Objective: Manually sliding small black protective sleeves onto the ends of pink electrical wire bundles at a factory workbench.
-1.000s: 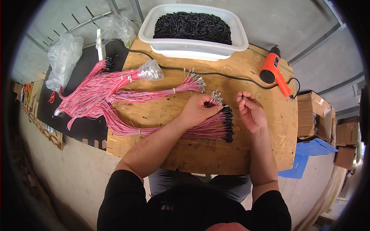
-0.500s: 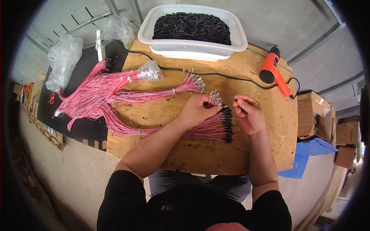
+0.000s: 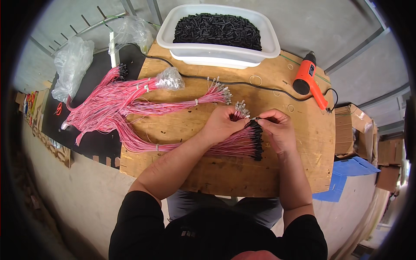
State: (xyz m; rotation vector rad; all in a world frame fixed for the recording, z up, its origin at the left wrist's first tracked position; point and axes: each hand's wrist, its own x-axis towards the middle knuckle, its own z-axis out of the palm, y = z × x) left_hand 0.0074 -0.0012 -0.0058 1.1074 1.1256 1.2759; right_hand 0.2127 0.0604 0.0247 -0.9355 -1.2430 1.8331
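Observation:
My left hand (image 3: 224, 125) is closed around a bunch of thin pink wires whose clear-and-metal tips (image 3: 241, 109) stick up past the thumb. In my right hand (image 3: 277, 129) a small black sleeve (image 3: 257, 118) is pinched between thumb and fingertips, at the end of a wire beside the left thumb. Under and beside the left hand, a fan of pink wires (image 3: 229, 147) ends in black sleeves (image 3: 258, 145). Further bundles of pink wires (image 3: 102, 102) lie to the left, one with bare tips (image 3: 223, 92), one with its ends wrapped in clear plastic (image 3: 169, 79).
A white tub (image 3: 275, 50) of short black sleeves (image 3: 216, 32) stands at the back of the wooden table (image 3: 182, 173). An orange heat gun (image 3: 308, 78) lies at the right, its black cable (image 3: 234, 82) crossing behind my hands. Rubber bands (image 3: 255, 80) lie about. Clear bags (image 3: 73, 65) are far left.
My right hand has moved left with the black sleeve, from a gap away to right beside the left thumb at a wire's end. My left hand has hardly moved.

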